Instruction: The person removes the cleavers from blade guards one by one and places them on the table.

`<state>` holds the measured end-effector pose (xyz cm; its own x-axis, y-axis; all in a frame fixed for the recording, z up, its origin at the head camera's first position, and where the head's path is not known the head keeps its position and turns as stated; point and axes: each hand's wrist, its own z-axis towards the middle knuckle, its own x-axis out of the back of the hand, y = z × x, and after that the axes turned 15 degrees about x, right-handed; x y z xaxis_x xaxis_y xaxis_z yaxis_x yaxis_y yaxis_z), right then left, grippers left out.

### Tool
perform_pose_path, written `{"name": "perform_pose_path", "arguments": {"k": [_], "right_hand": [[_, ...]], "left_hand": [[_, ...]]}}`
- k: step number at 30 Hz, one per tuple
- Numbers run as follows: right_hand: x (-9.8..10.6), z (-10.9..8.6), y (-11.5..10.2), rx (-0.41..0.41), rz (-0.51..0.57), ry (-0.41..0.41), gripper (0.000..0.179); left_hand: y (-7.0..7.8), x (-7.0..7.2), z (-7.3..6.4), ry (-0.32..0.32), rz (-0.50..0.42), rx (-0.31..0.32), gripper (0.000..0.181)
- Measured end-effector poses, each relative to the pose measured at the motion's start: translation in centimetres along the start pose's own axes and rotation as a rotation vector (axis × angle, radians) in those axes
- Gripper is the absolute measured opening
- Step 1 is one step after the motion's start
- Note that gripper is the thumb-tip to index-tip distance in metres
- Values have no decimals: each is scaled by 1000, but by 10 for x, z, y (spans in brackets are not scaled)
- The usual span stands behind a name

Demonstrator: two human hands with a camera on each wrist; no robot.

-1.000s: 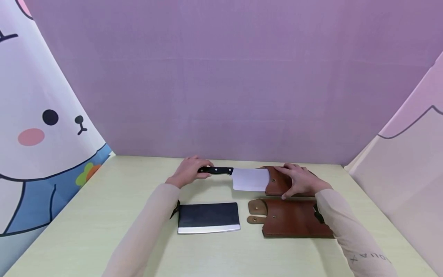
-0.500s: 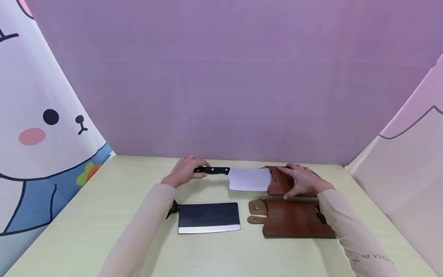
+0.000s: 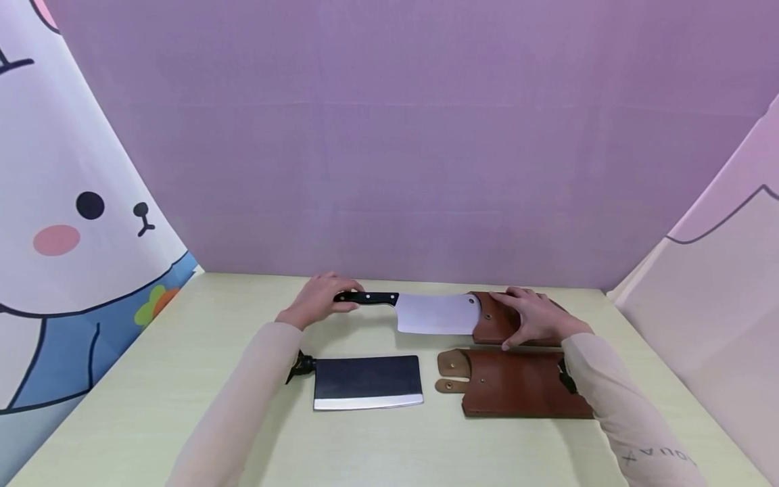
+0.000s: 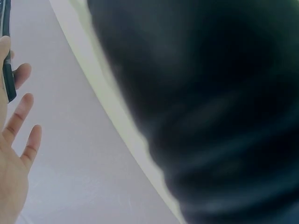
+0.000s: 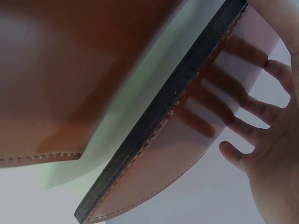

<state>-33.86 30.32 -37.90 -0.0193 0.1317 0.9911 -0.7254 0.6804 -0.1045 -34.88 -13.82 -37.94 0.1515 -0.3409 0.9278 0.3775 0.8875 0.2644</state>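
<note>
In the head view my left hand (image 3: pixel 318 299) pinches the black riveted handle (image 3: pixel 371 298) of a cleaver (image 3: pixel 435 314). Most of its pale blade shows, including a hole near the far corner; the tip end lies at or just inside the mouth of a brown leather sheath (image 3: pixel 496 318). My right hand (image 3: pixel 535 318) holds that sheath, thumb at its near edge and fingers across the top. In the right wrist view the fingers (image 5: pixel 259 112) touch the stitched leather face. The left wrist view catches the handle (image 4: pixel 8 79) between thumb and finger, other fingers spread.
Nearer me lies a second, dark-bladed cleaver (image 3: pixel 368 383), its handle partly hidden by the left sleeve. Right of it rests another brown sheath (image 3: pixel 526 384) with two tan snap straps (image 3: pixel 452 386), partly under the right forearm. A purple backdrop (image 3: pixel 389 169) stands behind the table.
My left hand has drawn the cleaver leftward, so more blade shows outside the sheath and its hole has come into view. The right hand and sheath have shifted slightly right.
</note>
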Motion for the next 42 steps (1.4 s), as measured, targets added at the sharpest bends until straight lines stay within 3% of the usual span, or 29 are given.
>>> {"name": "perform_pose_path", "arguments": {"k": [28, 42], "right_hand": [[-1, -4, 8, 28, -38, 35, 101], [-1, -3, 7, -2, -23, 7, 101]], "left_hand": [[-25, 12, -9, 18, 12, 9, 30], [-36, 17, -15, 37, 14, -3, 31]]}}
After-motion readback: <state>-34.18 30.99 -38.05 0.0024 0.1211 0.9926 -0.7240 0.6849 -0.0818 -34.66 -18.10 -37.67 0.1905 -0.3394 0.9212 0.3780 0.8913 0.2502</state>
